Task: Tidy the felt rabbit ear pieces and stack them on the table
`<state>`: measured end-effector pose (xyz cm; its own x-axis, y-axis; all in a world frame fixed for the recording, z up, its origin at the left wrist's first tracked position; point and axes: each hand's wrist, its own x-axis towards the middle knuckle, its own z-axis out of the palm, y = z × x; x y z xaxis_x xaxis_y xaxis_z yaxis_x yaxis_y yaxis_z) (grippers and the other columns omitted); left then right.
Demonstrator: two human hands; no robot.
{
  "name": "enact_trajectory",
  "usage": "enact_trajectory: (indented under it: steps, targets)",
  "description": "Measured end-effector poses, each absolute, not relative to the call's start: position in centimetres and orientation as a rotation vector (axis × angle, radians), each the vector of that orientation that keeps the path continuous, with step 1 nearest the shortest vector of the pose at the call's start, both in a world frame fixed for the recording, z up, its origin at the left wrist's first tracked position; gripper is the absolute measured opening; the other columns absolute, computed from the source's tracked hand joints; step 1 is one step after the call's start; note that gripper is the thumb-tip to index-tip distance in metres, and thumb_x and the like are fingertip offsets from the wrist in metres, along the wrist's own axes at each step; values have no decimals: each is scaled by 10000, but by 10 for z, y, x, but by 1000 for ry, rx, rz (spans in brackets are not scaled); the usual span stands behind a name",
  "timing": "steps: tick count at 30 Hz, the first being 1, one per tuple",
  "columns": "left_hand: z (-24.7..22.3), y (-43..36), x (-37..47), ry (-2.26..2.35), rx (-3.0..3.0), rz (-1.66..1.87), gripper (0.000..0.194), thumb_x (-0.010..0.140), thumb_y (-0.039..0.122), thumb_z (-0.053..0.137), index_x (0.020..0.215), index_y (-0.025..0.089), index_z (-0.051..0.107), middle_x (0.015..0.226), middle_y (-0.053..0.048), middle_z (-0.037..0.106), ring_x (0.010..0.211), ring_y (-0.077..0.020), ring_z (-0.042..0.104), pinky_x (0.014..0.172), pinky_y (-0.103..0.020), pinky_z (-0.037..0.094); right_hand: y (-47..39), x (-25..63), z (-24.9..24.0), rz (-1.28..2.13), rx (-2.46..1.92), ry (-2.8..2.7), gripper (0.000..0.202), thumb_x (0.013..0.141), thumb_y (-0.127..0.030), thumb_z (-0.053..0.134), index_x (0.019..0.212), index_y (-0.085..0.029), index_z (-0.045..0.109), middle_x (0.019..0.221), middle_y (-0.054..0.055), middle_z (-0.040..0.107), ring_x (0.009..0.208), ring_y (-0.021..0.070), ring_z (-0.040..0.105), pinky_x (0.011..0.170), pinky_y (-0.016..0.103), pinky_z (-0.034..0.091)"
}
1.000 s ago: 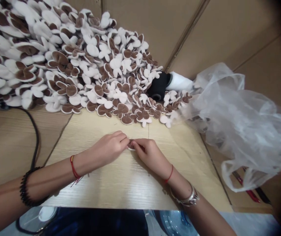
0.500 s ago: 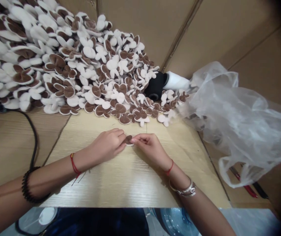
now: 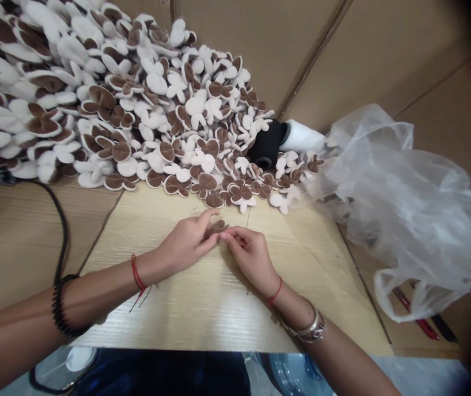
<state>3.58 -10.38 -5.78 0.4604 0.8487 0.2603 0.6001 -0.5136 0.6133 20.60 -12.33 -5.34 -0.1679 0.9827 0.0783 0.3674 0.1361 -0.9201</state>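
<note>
A small brown-and-white plush piece (image 3: 218,225) is held between my two hands above the board, mostly hidden by fingers. My left hand (image 3: 188,242) has its index finger raised, with its thumb against the near side of the piece; its other fingers are out of sight behind. Thumb and forefinger of my right hand (image 3: 248,250) pinch at the right edge of the same piece, while the remaining fingers curl in. Beyond both hands lies a large heap of similar plush pieces (image 3: 148,118), brown on one face and white on the other.
A black thread cone (image 3: 265,144) and a white cone (image 3: 301,136) lie at the heap's right end. A clear plastic bag (image 3: 417,198) spreads over the right side, near red-handled (image 3: 427,329) and black tools. A black cable (image 3: 63,225) runs down the left, across the cardboard.
My left index finger has lifted and spread away from the thumb. The piece has turned and shows less of its brown face. My right hand still pinches its edge.
</note>
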Motion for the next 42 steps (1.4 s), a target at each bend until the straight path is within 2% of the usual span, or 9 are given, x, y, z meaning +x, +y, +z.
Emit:
enact_trajectory:
  steps: [4, 8, 16, 20, 25, 29, 35, 38, 42]
  targets:
    - [-58, -104, 35, 1162, 2264, 774, 487, 863, 190, 491, 1327, 152, 345, 747, 8, 601, 634, -142, 564, 601, -250, 436, -123, 206, -54, 1017, -1329, -1691, 210, 851, -300, 562, 757, -149, 674, 656, 27, 650, 570, 121, 523, 550, 235, 409]
    - [-60, -104, 34, 1124, 2350, 778, 502, 874, 179, 476, 1355, 178, 334, 777, -4, 611, 675, -145, 574, 635, -259, 448, -123, 207, -54, 1008, -1345, -1740, 215, 863, -297, 544, 757, -152, 663, 657, 23, 637, 573, 117, 504, 552, 236, 397]
    - [-57, -102, 33, 1179, 2304, 785, 499, 862, 180, 500, 1340, 169, 355, 782, -11, 621, 701, -158, 594, 641, -258, 457, -124, 211, -40, 1210, -1294, -1740, 253, 857, -383, 542, 758, -156, 597, 571, -33, 477, 509, 86, 378, 483, 217, 292]
    - [-55, -100, 29, 1227, 2291, 818, 505, 850, 169, 506, 1330, 177, 351, 764, 4, 618, 716, -156, 603, 656, -250, 458, -118, 222, -32, 1216, -1341, -1650, 285, 866, -439, 520, 1000, -188, 505, 514, -96, 374, 460, 85, 315, 466, 216, 247]
    - [-57, -100, 29, 1202, 2379, 821, 517, 834, 154, 507, 1324, 185, 343, 836, -14, 635, 752, -159, 619, 685, -256, 476, -113, 232, -28, 1046, -1501, -1850, 484, 858, -414, 551, 1250, -155, 436, 528, -93, 399, 485, 102, 394, 499, 231, 294]
    - [-58, -99, 30, 1195, 2444, 741, 514, 829, 143, 488, 1317, 161, 329, 832, -28, 643, 764, -168, 627, 698, -270, 490, -114, 233, -29, 841, -1589, -2166, 403, 844, -335, 592, 1192, -140, 535, 563, -42, 496, 534, 128, 464, 538, 251, 317]
    - [-58, -99, 30, 1202, 2475, 718, 511, 832, 142, 474, 1321, 159, 327, 853, -42, 658, 814, -184, 641, 734, -291, 498, -115, 229, -32, 640, -1520, -2371, 271, 850, -274, 596, 1103, -186, 555, 726, 30, 598, 654, 163, 525, 615, 269, 367]
    - [-59, -99, 29, 1206, 2476, 726, 519, 830, 144, 478, 1324, 160, 322, 863, -41, 657, 818, -183, 640, 738, -288, 496, -114, 228, -35, 581, -1483, -2425, 149, 895, -278, 529, 989, -176, 582, 797, 67, 612, 722, 178, 538, 651, 280, 378]
    - [-58, -99, 29, 1224, 2439, 693, 521, 825, 145, 486, 1320, 152, 322, 821, -25, 644, 753, -171, 627, 701, -271, 486, -110, 228, -36, 586, -1419, -2457, 193, 931, -246, 446, 816, -166, 579, 729, 53, 570, 668, 160, 492, 623, 274, 353]
